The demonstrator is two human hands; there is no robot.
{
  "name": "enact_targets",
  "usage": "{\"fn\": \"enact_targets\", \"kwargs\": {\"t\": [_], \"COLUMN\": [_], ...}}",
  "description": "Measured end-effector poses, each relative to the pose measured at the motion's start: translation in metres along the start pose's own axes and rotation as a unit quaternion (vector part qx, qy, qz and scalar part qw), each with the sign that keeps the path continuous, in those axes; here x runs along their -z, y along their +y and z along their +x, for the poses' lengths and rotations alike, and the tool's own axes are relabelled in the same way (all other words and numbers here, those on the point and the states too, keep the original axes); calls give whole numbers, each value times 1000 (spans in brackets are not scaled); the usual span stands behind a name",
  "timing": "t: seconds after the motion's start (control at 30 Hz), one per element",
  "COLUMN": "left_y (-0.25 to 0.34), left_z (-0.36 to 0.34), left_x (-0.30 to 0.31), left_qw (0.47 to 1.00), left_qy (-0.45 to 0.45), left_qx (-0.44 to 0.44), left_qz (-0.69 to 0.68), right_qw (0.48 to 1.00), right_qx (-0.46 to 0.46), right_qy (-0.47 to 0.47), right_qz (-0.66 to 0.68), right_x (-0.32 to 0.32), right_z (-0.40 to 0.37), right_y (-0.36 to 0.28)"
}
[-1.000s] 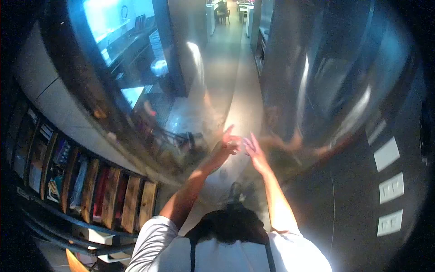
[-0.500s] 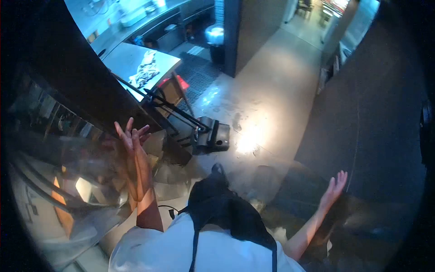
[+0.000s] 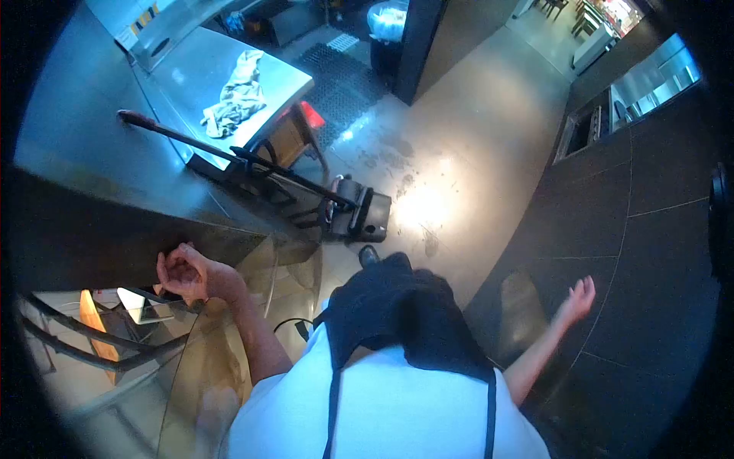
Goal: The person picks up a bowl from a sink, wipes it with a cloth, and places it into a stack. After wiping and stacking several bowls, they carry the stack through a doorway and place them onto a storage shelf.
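My left hand (image 3: 183, 274) is beside the edge of a dark panel (image 3: 145, 222). Its fingers curl loosely around a hollow, and I see nothing held in it. Off to the right, my right hand (image 3: 579, 298) hangs in front of a dark tiled wall (image 3: 566, 245), its fingers slightly bent and empty. Between the hands is my black apron (image 3: 405, 306) over a white shirt (image 3: 413, 413). A black long-handled thing like an upright dustpan (image 3: 371, 214) stands on the floor ahead of my shoe (image 3: 369, 255).
A metal table (image 3: 283, 76) at the upper left bears a crumpled cloth (image 3: 238, 96). Beneath it stands a brown box-like thing (image 3: 287, 141) near a dark floor mat (image 3: 329, 88). A lined bin (image 3: 388, 46) is farther back. The floor (image 3: 474, 115) shows wet marks.
My view has moved forward and turned, bringing the table closer. My left hand has lowered and gone from spread fingers to a loose curl. My right hand stays out to the side.
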State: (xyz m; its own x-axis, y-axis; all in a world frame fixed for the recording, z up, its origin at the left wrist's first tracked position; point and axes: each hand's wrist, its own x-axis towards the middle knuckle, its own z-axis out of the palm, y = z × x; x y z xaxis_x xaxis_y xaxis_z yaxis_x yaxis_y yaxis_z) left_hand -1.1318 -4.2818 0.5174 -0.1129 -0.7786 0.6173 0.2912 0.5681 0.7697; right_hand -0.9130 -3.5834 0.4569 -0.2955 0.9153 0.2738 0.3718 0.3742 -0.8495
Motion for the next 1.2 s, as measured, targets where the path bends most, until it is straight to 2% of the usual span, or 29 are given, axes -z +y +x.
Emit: {"fn": "enact_targets", "kwargs": {"t": [0.07, 0.2, 0.3, 0.4, 0.47, 0.6, 0.7, 0.8, 0.9, 1.0, 1.1, 1.2], "left_y": [-9, -22, -19, -20, -18, -14, -16, -16, -10, 9, 25, 21], "left_z": [-1, 4, 6, 8, 9, 7, 3, -3, -10, -33, -66, -87], "left_x": [9, 21, 19, 20, 20, 16, 21, 14, 0, -27, -63, -119], "left_qw": [998, 980, 978, 963, 961, 965, 966, 978, 971, 962, 962, 959], "left_qy": [-42, -85, -84, -85, -80, -73, -81, -53, -29, -70, -216, -266], "left_qx": [-29, -97, -130, -174, -171, -166, -127, -84, -105, -185, -99, 19], "left_qz": [38, 154, 140, 189, 200, 189, 212, 183, 211, 186, 135, 98], "right_qw": [999, 985, 968, 952, 938, 919, 908, 906, 899, 879, 869, 857], "right_qx": [-2, 78, 102, 147, 184, 189, 202, 197, 203, 229, 213, 201], "right_qy": [-53, -143, -218, -266, -288, -330, -354, -363, -379, -393, -423, -436], "right_qz": [-4, -55, -67, -38, -55, -104, -97, -94, -88, -146, -141, -188], "right_x": [-49, -153, -216, -257, -273, -298, -315, -325, -335, -342, -347, -365], "right_z": [5, 7, -1, -14, -20, -31, -30, -31, -24, -16, -15, -8], "right_y": [-5, -25, -66, -93, -108, -120, -123, -132, -119, -102, -102, -99]}}
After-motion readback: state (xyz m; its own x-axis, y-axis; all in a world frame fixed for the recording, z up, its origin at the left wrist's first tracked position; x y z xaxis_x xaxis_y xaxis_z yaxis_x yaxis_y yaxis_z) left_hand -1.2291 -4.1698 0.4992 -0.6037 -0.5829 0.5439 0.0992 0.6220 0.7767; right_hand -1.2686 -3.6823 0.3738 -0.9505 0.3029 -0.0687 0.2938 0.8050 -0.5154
